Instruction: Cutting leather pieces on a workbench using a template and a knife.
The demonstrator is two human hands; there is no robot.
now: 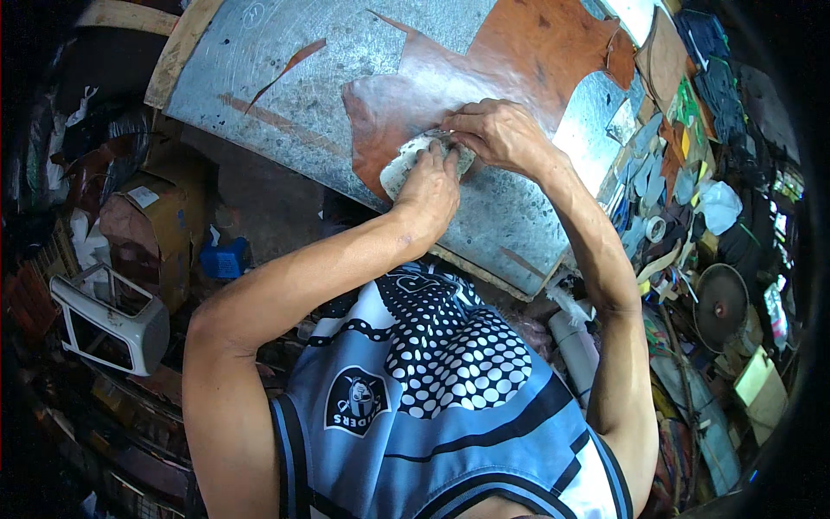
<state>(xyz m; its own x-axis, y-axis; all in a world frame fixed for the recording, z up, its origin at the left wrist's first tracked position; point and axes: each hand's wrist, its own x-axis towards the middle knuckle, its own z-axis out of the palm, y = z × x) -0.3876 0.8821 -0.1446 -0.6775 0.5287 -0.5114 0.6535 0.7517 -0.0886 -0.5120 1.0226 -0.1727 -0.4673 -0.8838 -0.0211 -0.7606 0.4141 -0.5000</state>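
A large brown leather sheet [519, 60] lies spread on a grey metal-topped workbench [346, 52]. Near its lower left edge rests a pale, whitish flat pattern piece [399, 169]. My left hand [430, 186] presses down on that piece with curled fingers. My right hand [497, 130] bears on the piece's upper end, fingers bent; whether it pinches a small tool is hidden.
A thin leather strip [290, 65] lies on the bench at the left. Scraps, tape rolls and cut shapes crowd the right side [666, 173]. A cardboard box [151, 225], a blue object [223, 258] and a white plastic frame [108, 320] sit on the floor left.
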